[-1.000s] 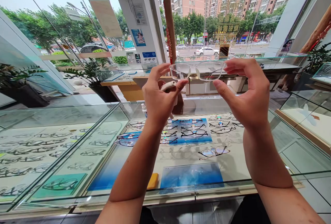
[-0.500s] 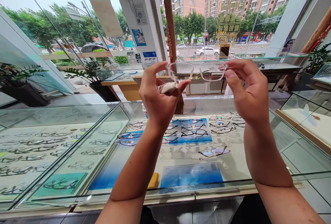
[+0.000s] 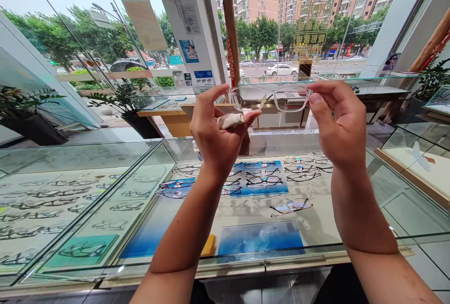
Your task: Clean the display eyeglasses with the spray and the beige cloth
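Observation:
A pair of clear-framed eyeglasses (image 3: 291,108) is held up in front of me, above the glass counter. My left hand (image 3: 215,130) touches the left end of the frame with its index finger. A pale, crumpled cloth (image 3: 230,120) sits in that same hand, between the thumb and the curled fingers. At the frame's right end, my right hand (image 3: 342,126) pinches the hinge area between thumb and index finger. The lenses are see-through, with the far counter showing behind them.
Beneath my hands is a glass display case (image 3: 246,210) with rows of eyeglasses and blue cards (image 3: 262,238). A yellow block (image 3: 208,245) is near its front edge. Potted plants (image 3: 131,107) stand left; another glass case (image 3: 422,163) is at right.
The eyeglasses have shifted very slightly to the right along with both hands. The grip on them and on the cloth looks the same.

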{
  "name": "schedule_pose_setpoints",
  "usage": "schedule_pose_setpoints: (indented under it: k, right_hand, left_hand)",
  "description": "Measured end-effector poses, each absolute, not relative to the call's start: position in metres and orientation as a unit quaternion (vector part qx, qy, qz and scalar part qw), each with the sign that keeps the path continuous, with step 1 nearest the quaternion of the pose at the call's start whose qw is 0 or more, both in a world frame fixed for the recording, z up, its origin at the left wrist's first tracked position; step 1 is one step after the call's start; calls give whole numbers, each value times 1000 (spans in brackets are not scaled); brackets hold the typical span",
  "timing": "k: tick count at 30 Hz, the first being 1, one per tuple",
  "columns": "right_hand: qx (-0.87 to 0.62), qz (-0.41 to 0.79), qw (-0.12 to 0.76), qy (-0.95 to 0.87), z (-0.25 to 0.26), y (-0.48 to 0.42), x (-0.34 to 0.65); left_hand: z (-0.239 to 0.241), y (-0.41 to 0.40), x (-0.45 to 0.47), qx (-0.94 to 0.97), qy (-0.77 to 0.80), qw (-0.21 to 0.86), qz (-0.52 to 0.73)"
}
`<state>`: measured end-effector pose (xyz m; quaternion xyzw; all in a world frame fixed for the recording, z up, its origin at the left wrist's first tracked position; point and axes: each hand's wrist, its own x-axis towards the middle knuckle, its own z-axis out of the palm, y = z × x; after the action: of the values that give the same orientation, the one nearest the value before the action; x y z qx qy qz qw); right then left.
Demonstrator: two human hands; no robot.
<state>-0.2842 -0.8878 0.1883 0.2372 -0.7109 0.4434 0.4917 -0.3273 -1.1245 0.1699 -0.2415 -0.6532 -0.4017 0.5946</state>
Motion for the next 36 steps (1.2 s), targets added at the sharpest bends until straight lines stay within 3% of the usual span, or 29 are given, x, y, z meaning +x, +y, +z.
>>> schedule_pose_setpoints:
  k: [13,26,36]
  right_hand:
    - [244,461,496,-694,187,-886,-287]
    - [266,559,387,-684,182,-883,-318]
    - [261,611,347,-661,180,-888,-322]
  left_hand:
    - [173,-1129,-332,-266,-663,591,-375]
    - [173,-1123,-321,-229,-656,615,-372]
    - [173,-1120,-325,-254,-671,534,-448]
